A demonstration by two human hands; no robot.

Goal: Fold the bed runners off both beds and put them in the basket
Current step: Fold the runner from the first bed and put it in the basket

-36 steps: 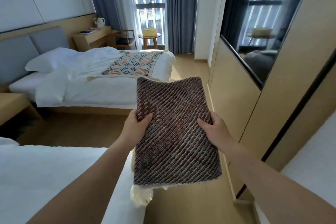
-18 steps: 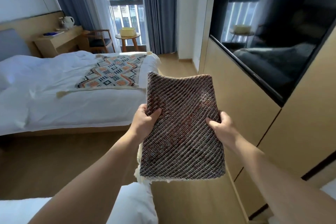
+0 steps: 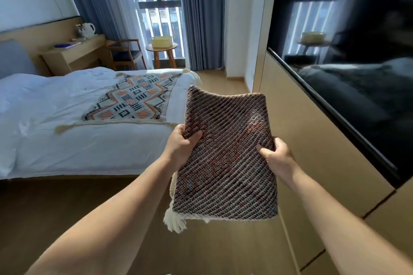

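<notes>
A folded bed runner (image 3: pixel 228 158), brown knit side up with a cream tassel hanging at its near left corner, is held flat in front of me over the floor. My left hand (image 3: pixel 181 145) grips its left edge and my right hand (image 3: pixel 276 156) grips its right edge. A second runner (image 3: pixel 134 98) with an orange, black and pale blue pattern lies spread across the foot of the white bed (image 3: pixel 67 140) on the left. A pale yellow basket (image 3: pixel 162 41) stands on a small round table (image 3: pixel 161 48) by the window, far ahead.
A wooden wall unit (image 3: pixel 312 140) with a dark screen (image 3: pixel 357 73) runs along the right. A wooden chair (image 3: pixel 125 53) and a desk (image 3: pixel 73 53) with a kettle stand at the back left. Wooden floor (image 3: pixel 214 78) leads between the bed and the unit toward the window.
The view has swung right and moved forward: the near bed has dropped out of sight and the far bed, window and basket are closer. Both hands keep their grip on the folded runner.
</notes>
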